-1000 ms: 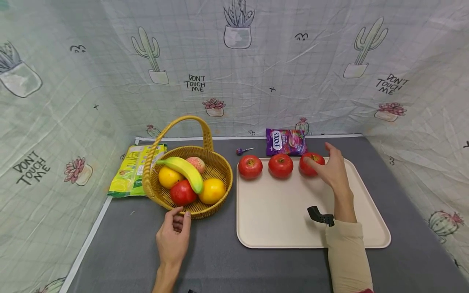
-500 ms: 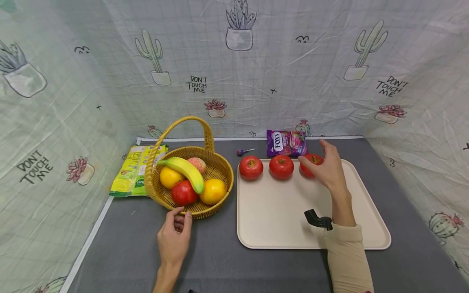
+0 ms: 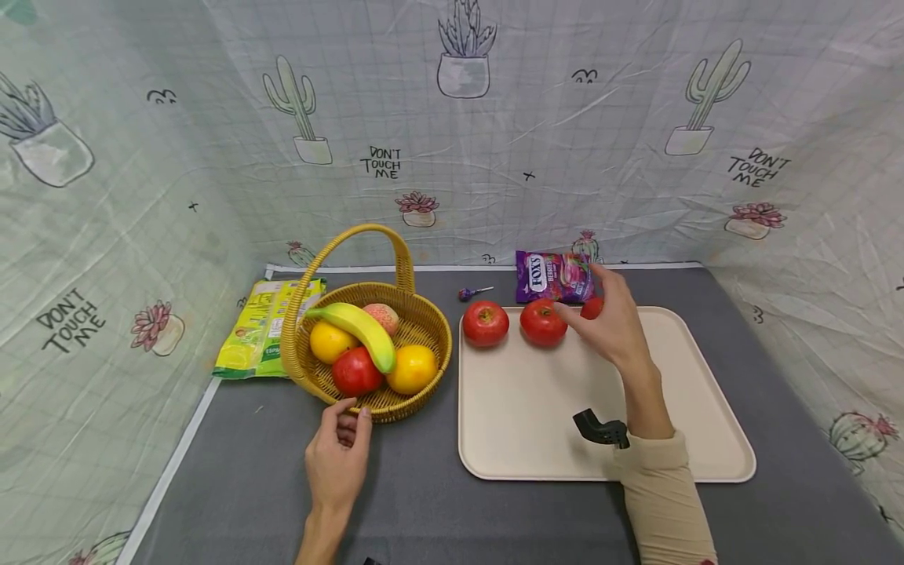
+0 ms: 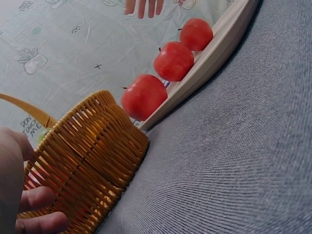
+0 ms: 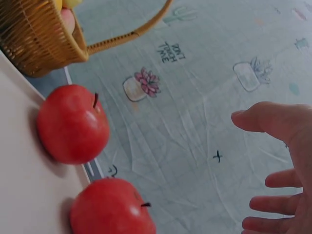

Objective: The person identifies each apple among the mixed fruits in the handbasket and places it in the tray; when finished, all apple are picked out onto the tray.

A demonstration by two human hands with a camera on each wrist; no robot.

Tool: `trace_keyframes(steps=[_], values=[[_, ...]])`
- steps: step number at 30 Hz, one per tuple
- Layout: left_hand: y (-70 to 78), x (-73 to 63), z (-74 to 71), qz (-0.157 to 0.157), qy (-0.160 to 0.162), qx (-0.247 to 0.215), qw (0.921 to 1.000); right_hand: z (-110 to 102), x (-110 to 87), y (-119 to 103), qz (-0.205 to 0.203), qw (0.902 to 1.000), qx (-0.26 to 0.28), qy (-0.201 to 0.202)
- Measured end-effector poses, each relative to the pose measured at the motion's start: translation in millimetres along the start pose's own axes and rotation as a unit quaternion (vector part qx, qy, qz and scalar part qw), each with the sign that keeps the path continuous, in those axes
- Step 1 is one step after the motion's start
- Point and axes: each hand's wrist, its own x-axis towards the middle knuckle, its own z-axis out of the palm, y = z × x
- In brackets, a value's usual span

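A yellow wicker basket (image 3: 439, 369) holds a banana (image 3: 367, 333), a red apple (image 3: 356, 372), two orange-yellow round fruits and a pinkish one. My left hand (image 3: 337, 463) grips the near rim of the basket, thumb and index finger at the edge; in the left wrist view other curled fingers (image 4: 41, 199) lie against the outer wall. Three red apples line the far edge of a cream tray (image 3: 537, 424): left (image 3: 485, 323), middle (image 3: 543, 322), right (image 3: 592, 307), the last partly hidden. Above the middle and right ones hovers my right hand (image 3: 610, 322), fingers spread, holding nothing.
A purple candy bag (image 3: 554, 276) lies behind the tray, with a lollipop (image 3: 475, 293) to its left. A yellow-green packet (image 3: 257, 333) sits partly behind the basket. Patterned cloth walls (image 3: 523, 204) enclose the grey table (image 3: 417, 502) at the back and sides.
My right hand has moved left, from over the right apple toward the middle one, and now covers part of the right apple. My left hand stays at the basket rim.
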Motion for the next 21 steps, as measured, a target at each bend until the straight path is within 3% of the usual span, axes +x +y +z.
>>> trace_keyframes(steps=[9,21], values=[[0.2,-0.5,1.1,0.006,0.003,0.0,1.0,15,1.9,-21,-0.067,0.9976,0.015,-0.006],[-0.3,-0.6,1.0,0.005,0.003,-0.003,1.0,38,-1.5,-58,-0.118,0.9921,0.018,-0.038]])
